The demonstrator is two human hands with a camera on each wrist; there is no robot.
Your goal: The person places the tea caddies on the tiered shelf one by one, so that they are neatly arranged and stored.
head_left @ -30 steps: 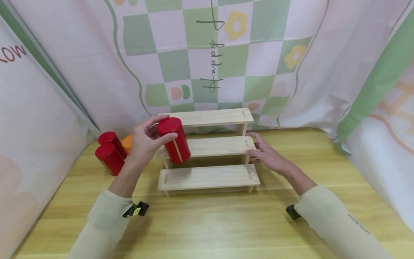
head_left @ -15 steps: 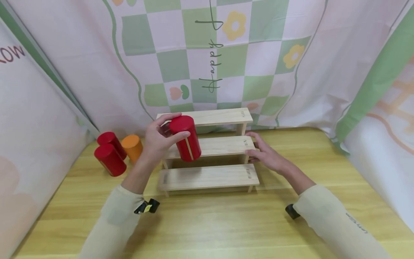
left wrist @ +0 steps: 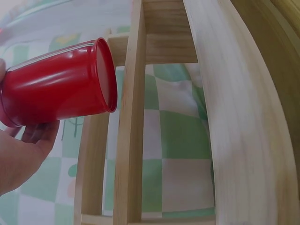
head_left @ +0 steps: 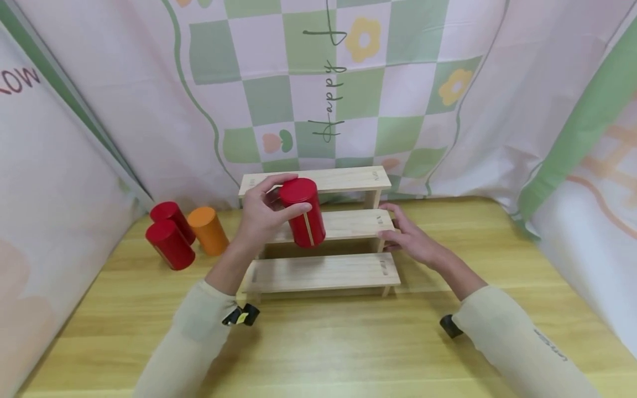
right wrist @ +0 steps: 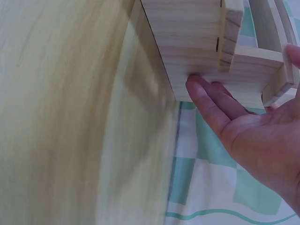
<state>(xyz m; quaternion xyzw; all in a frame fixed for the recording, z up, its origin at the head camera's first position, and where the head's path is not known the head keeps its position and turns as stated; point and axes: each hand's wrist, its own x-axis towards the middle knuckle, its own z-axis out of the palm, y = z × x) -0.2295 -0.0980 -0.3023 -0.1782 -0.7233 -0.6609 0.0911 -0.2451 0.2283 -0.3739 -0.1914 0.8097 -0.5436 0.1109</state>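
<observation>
My left hand (head_left: 264, 216) grips a red can (head_left: 309, 222) with its thumb across the front and its fingers behind. The can is tilted slightly and held up, overlapping the middle tier of a three-step wooden display rack (head_left: 323, 273) in the head view. In the left wrist view, the red can (left wrist: 56, 84) has its flat end toward the rack's boards. My right hand (head_left: 410, 235) holds the rack's right end at the middle tier, thumb at the front edge. Its lower fingers (right wrist: 206, 105) lie against the wooden side panel (right wrist: 197, 56) in the right wrist view.
Two more red cans (head_left: 171, 246) and an orange can (head_left: 208, 232) stand on the wooden table (head_left: 318, 342) left of the rack. A checked curtain (head_left: 338, 94) hangs right behind the rack, and white cloth (head_left: 55, 182) borders the table's left side.
My left hand has carried the red can to the right along the rack, from its left end toward the middle, uncovering the orange can. My right hand has stayed in place.
</observation>
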